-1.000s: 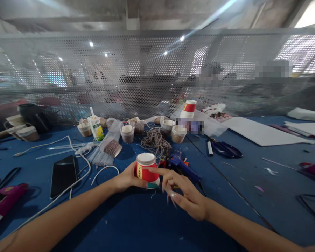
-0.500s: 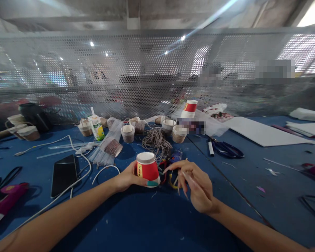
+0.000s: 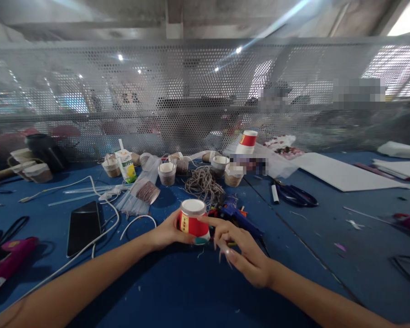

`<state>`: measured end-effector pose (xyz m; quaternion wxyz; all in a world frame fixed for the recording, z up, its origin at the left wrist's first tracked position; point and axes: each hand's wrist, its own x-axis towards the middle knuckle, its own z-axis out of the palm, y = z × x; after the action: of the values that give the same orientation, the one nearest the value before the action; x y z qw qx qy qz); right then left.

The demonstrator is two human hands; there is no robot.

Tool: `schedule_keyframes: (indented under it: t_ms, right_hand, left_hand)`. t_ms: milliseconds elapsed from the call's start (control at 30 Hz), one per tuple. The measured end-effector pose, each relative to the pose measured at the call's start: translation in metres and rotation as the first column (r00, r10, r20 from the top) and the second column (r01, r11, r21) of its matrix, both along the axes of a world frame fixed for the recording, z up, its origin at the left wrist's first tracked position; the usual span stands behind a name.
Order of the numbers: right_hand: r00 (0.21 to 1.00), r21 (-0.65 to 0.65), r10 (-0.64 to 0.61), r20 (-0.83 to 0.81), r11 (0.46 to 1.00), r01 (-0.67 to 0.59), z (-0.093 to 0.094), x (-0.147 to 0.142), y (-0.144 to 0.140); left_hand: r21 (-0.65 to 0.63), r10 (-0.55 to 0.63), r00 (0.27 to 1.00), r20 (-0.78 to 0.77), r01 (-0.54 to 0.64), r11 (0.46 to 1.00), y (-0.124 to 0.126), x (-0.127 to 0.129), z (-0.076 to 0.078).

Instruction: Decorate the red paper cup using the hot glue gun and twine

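Note:
My left hand [image 3: 169, 231] is closed around a red paper cup [image 3: 193, 224] with white edges and a yellow printed strip. The cup is upside down, and a grey band, apparently cord, runs round its upper end. My right hand [image 3: 241, 250] is at the cup's right side, its index finger stretched out to the red wall and its other fingers loosely bent apart. I see nothing held in it. Just behind that hand lies a blue glue gun [image 3: 237, 214], partly hidden. A tangle of grey-brown cord [image 3: 205, 187] rests beyond the cup.
Several small cord-wrapped baskets [image 3: 166, 174] stand along the back, near a drink carton [image 3: 126, 166] and clear glue sticks [image 3: 133, 202]. A phone [image 3: 84, 229] and white cable [image 3: 113, 218] lie left. Scissors [image 3: 297, 195] and white board [image 3: 345, 171] lie right. A perforated screen [image 3: 198, 105] rises behind.
My right hand has moved left, bringing its index finger onto the cup's side. The blue glue gun behind it shows more now. My left hand still holds the cup, shifted very slightly right.

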<state>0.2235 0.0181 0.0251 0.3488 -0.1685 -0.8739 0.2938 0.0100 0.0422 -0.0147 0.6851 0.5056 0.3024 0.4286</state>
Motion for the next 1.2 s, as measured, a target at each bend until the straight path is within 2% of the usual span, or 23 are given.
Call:
schedule_keyframes:
  t_ms: [133,233,300,400,567,700,833,1033,1200]
  right_hand:
    - [0.985,0.011,-0.105,-0.139,0.994,0.107,-0.003,0.001,0.002]
    - [0.946,-0.021,-0.211,-0.245,0.977,0.213,-0.009,0.004,0.006]
    - [0.924,-0.02,-0.238,-0.3,0.97,0.243,-0.013,0.006,0.008]
    - [0.948,0.056,-0.168,-0.271,0.98,0.19,-0.015,0.01,0.009]
    - [0.999,0.142,0.033,-0.001,0.989,-0.032,-0.005,0.006,0.007]
    - [0.989,0.131,0.031,0.142,0.99,-0.049,0.0,0.001,0.007]
    - [0.978,0.104,0.03,0.208,0.993,-0.053,0.0,0.001,0.007]
    - [0.981,0.022,0.046,0.191,0.998,-0.051,0.0,0.001,0.007]
    - [0.995,-0.148,0.075,0.065,0.987,-0.065,-0.004,0.002,0.006]
  left_hand:
    - [-0.01,0.01,0.999,0.034,-0.01,1.0,0.001,-0.002,-0.001]
    - [-0.007,-0.008,0.999,0.038,0.009,1.0,0.0,-0.002,-0.001]
    - [-0.023,0.005,0.999,0.054,-0.004,1.0,0.0,-0.002,0.0]
    - [-0.03,0.018,0.997,0.079,-0.015,0.999,-0.001,-0.002,0.001]
    - [0.01,-0.042,0.995,0.088,0.042,0.999,-0.001,-0.002,0.004]
    - [0.006,-0.037,0.994,0.101,0.037,0.999,0.0,-0.003,0.004]
    - [-0.007,-0.035,0.996,0.087,0.036,0.999,0.001,-0.002,0.003]
    - [0.019,-0.038,0.998,0.051,0.037,0.999,0.001,-0.002,0.004]
    - [0.032,-0.036,0.998,0.054,0.034,0.999,0.001,-0.002,0.003]
